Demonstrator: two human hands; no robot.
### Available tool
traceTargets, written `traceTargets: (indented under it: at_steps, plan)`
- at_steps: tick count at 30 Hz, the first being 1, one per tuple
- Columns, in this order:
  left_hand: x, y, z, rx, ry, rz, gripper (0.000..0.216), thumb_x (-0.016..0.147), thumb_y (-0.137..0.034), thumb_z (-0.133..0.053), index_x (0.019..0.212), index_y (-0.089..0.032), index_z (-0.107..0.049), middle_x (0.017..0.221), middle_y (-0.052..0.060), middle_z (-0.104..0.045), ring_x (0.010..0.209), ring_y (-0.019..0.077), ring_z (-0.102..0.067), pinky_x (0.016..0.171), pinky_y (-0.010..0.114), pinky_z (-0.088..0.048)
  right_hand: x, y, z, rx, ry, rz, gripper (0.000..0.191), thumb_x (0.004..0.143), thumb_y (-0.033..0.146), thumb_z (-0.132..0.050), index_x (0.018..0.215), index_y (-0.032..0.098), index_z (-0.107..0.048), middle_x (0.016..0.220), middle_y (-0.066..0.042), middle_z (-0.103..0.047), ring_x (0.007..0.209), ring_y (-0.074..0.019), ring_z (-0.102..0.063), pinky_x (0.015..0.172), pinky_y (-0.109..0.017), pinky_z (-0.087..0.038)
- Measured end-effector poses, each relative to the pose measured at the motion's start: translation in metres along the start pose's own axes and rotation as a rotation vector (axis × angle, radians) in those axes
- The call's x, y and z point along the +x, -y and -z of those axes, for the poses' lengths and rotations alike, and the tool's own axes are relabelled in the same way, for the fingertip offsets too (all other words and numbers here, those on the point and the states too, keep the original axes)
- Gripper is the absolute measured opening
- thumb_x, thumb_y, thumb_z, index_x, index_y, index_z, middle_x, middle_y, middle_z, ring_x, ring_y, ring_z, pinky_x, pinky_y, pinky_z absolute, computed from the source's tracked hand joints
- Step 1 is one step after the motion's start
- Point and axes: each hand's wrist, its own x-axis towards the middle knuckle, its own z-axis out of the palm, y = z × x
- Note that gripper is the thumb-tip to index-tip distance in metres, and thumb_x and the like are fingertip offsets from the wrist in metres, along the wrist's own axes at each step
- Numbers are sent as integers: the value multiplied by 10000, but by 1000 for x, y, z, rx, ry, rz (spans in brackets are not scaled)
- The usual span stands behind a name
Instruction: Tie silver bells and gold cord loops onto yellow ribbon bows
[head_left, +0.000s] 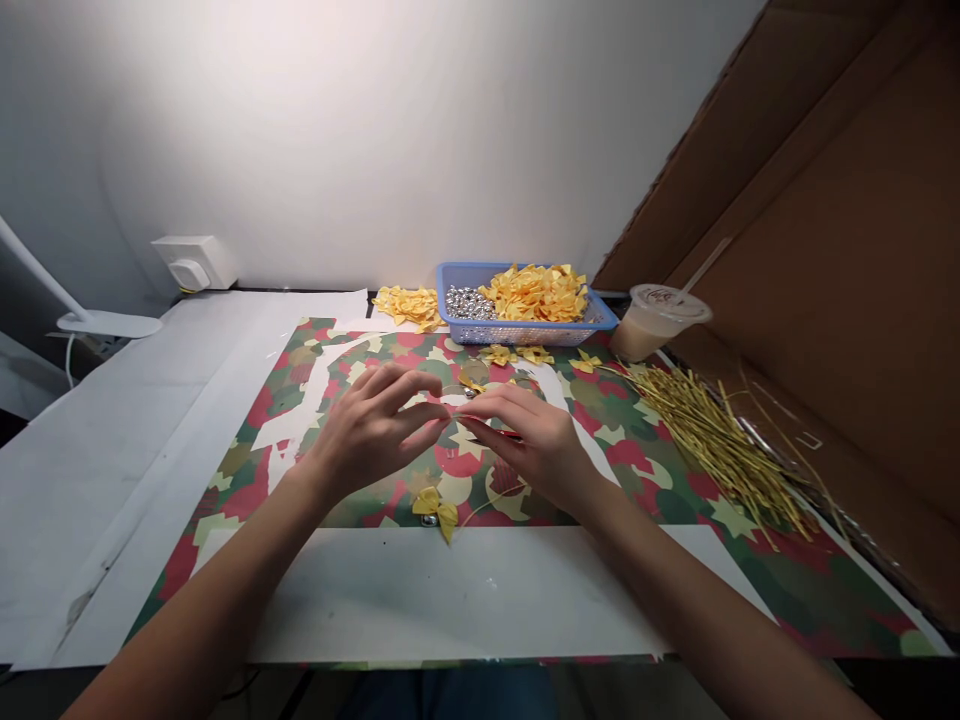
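My left hand [382,420] and my right hand [536,430] meet over the middle of the patterned sheet. Their thumbs and index fingers are closed together on a thin pale strand, mostly hidden by the fingertips. Just beyond the fingers lies a yellow ribbon bow [471,384] with a small silver bell. Nearer to me, another yellow bow [436,510] with a silver bell rests at the edge of white paper, and a thin strand runs from it towards my right hand. Partly under my right fingers is a slim tool [510,435] with some red on it.
A blue basket [525,332] at the back holds silver bells and yellow bows. More bows [411,306] are heaped to its left. At right lie a bundle of gold-coloured cords [712,440] and a lidded drink cup [652,320] with a straw. Cardboard [825,250] walls the right side.
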Motion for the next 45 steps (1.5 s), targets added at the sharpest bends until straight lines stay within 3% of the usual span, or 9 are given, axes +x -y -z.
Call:
traceTargets:
  at_steps: [7, 23, 26, 29, 32, 34, 36, 39, 45]
  plan:
    - [-1, 1, 0, 23, 45, 17, 136, 814, -169, -610, 771, -282, -673, 840, 8, -658, 768, 177, -547, 675, 305, -441, 0, -1, 1, -21, 14, 10, 127, 910, 163, -524, 935, 227, -631, 870, -45, -707, 797, -154, -670, 680, -274, -558]
    - [1, -3, 1, 85, -9, -108, 93, 783, -143, -644, 789, -235, -636, 819, 26, -668, 737, 173, -560, 650, 299, -422, 2, 0, 3, -101, 30, 115, 119, 895, 124, -527, 895, 194, -623, 808, -64, -703, 763, -164, -661, 683, -287, -554]
    - [3, -5, 3, -93, -54, 86, 159, 751, -228, -675, 901, -239, -624, 875, 37, -657, 788, 190, -564, 684, 315, -437, 2, 1, 5, -147, 29, 171, 133, 879, 101, -538, 885, 195, -632, 814, -65, -708, 741, -168, -655, 659, -284, -547]
    - [8, -3, 8, -489, -20, 568, 172, 774, -336, -617, 897, -216, -612, 893, 52, -637, 805, 188, -554, 661, 302, -432, 2, 3, 8, -239, -5, 247, 161, 861, 71, -548, 870, 204, -638, 822, -60, -704, 711, -154, -642, 622, -268, -531]
    - [14, 1, 13, -1035, 323, 1081, 340, 846, -450, -432, 778, -174, -619, 742, 35, -583, 655, 147, -504, 570, 270, -392, 1, 5, 11, -312, -79, 343, 161, 851, 52, -559, 882, 189, -639, 820, -60, -700, 707, -141, -637, 609, -253, -517]
    - [16, 3, 15, -1292, 587, 1253, 355, 826, -460, -467, 711, -154, -605, 661, 6, -522, 568, 113, -429, 518, 246, -338, 1, 8, 13, -332, -105, 401, 141, 848, 49, -567, 861, 169, -639, 786, -53, -695, 696, -132, -631, 597, -240, -508]
    - [17, 2, 16, -1427, 724, 1287, 314, 785, -425, -568, 648, -143, -580, 634, -13, -484, 547, 90, -376, 497, 233, -288, 2, 11, 14, -347, -96, 436, 140, 858, 54, -559, 819, 161, -641, 765, -47, -694, 682, -122, -626, 589, -229, -500]
    - [15, 1, 16, -1482, 751, 1243, 292, 741, -376, -647, 591, -137, -574, 615, -21, -467, 555, 82, -353, 501, 237, -259, 5, 15, 15, -364, -82, 456, 183, 880, 63, -533, 773, 155, -650, 751, -46, -697, 671, -116, -624, 582, -228, -493]
    - [11, 7, 14, -1370, 819, 1188, 203, 671, -314, -707, 579, -146, -641, 579, -39, -469, 557, 81, -363, 530, 250, -268, 3, 16, 15, -413, -47, 469, 199, 860, 47, -552, 752, 173, -662, 696, -10, -678, 607, -92, -580, 545, -212, -469]
